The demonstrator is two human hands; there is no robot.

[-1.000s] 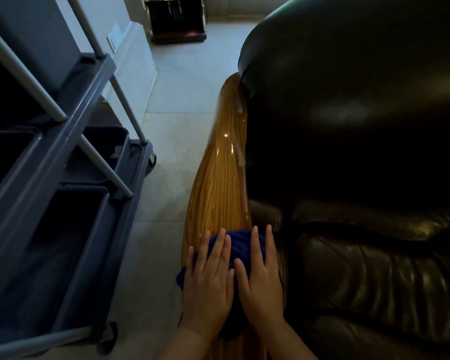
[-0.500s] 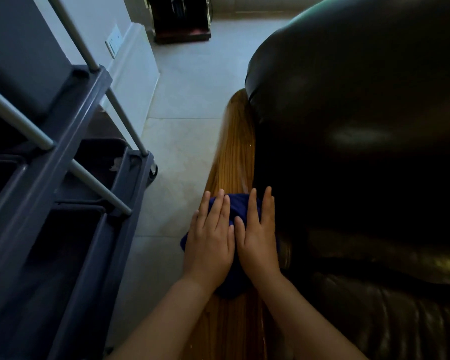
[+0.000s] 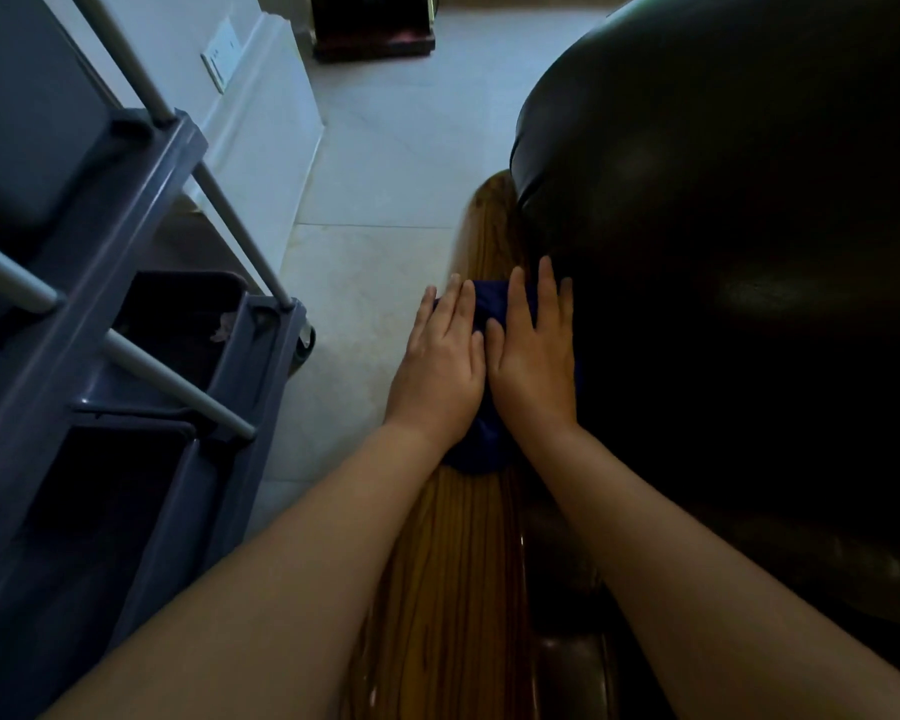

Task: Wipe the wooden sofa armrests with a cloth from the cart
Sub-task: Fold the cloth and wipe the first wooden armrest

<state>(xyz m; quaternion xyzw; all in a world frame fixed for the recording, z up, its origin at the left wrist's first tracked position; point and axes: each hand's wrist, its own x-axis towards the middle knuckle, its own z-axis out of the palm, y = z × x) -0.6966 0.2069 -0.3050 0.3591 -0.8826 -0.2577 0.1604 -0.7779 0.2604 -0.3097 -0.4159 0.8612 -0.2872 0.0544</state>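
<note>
A glossy wooden armrest (image 3: 458,574) runs away from me along the left side of a dark leather sofa (image 3: 739,283). A dark blue cloth (image 3: 481,449) lies across the armrest near its far end. My left hand (image 3: 440,376) and my right hand (image 3: 533,361) press flat on the cloth side by side, fingers pointing forward. The hands cover most of the cloth; only its front and rear edges show. My right hand's outer fingers touch the sofa's leather back.
A grey cleaning cart (image 3: 141,324) with dark bins and metal posts stands on the left, close to the armrest. Pale floor tiles (image 3: 385,163) lie between them. A white wall with a socket (image 3: 219,59) is behind the cart. Dark furniture (image 3: 375,23) stands far ahead.
Both hands have slid the cloth forward along the armrest, from its near part toward its far end. My view has moved forward with them.
</note>
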